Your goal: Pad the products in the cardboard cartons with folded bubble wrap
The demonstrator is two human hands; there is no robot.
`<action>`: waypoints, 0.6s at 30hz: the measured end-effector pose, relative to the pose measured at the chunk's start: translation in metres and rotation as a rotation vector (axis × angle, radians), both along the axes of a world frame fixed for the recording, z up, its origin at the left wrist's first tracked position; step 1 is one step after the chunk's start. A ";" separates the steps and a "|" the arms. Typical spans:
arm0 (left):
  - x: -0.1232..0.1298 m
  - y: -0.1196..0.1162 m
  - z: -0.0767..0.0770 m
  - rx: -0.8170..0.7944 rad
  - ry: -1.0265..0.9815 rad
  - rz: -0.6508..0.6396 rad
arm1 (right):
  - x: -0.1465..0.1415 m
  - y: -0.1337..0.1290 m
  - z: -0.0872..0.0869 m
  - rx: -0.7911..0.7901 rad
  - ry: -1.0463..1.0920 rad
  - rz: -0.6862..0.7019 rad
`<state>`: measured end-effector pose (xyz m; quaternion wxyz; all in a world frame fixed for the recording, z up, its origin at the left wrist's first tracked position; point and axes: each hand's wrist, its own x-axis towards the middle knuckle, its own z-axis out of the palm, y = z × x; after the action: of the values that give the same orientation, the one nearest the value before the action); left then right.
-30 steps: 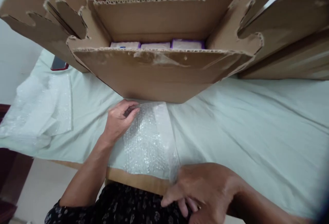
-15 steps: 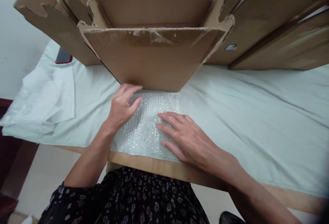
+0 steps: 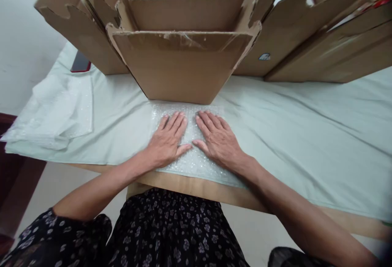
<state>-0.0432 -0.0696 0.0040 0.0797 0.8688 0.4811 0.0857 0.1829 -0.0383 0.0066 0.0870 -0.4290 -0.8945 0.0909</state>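
A clear sheet of bubble wrap (image 3: 191, 163) lies flat on the pale green cloth, close to the table's front edge. My left hand (image 3: 168, 139) rests palm down on its left part, fingers stretched forward and thumb pointing inward. On the right part lies my right hand (image 3: 218, 138), also palm down with fingers extended. The two thumb tips almost meet, with a small gap between them. Both hands are open and hold nothing; they cover much of the sheet's middle. Just beyond the fingertips stands a cardboard box (image 3: 183, 69).
More bubble wrap sheets (image 3: 61, 112) lie in a loose pile at the left. Behind it is a dark phone (image 3: 81, 62) with a red edge. Further cardboard boxes (image 3: 330, 50) line the back. The pale green cloth (image 3: 290, 136) has creases and covers the wooden table (image 3: 196, 187).
Both hands have come down flat onto the bubble wrap, side by side. My left hand moved right and nearer to me; my right hand moved slightly forward. The view shifted a little.
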 end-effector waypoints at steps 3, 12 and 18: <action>-0.026 -0.008 -0.001 -0.003 0.026 0.078 | 0.032 -0.004 -0.006 0.018 -0.015 -0.073; -0.034 -0.026 0.058 0.278 -0.163 0.115 | 0.063 -0.027 0.039 0.196 0.096 -0.316; 0.007 0.004 0.026 0.047 -0.093 -0.198 | -0.010 -0.001 0.022 0.055 0.005 0.001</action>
<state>-0.0360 -0.0655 0.0298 0.0895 0.9088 0.3865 0.1289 0.1732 -0.0389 0.0288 0.1008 -0.4260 -0.8966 0.0674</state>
